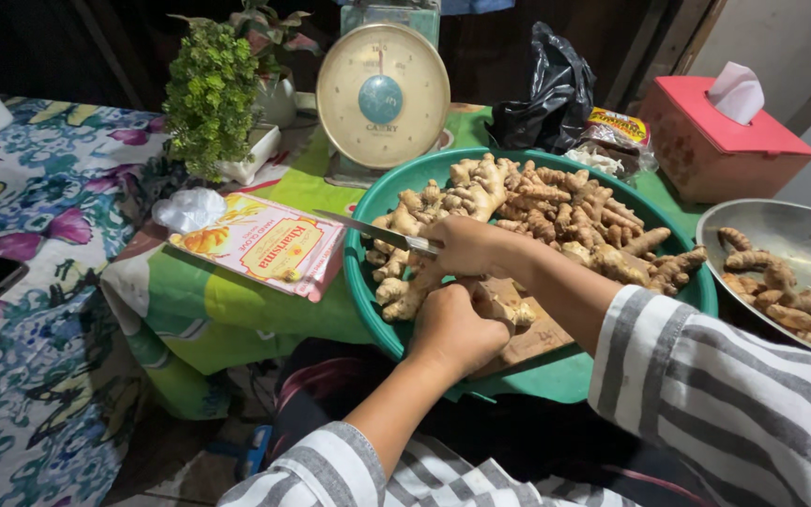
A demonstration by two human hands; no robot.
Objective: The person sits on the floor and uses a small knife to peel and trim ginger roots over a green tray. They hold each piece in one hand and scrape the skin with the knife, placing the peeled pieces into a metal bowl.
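Setting: floral tablecloth (39, 216), one dial kitchen scale (383, 94) at the back.
Basins: I count two, one green basin (368, 272) heaped with ginger roots (537, 211), one metal bowl (800, 235) of turmeric.
Left hand (457, 329): closed round one ginger piece (509, 310) over the cutting board (532, 338) at the green basin's near edge.
Right hand (471, 249): gripping one knife (377, 230), blade pointing left.
Extras: one red tissue box (715, 141).

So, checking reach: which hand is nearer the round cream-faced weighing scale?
Right. The right hand, gripping the knife, sits just below the scale; the left hand lies lower, farther away.
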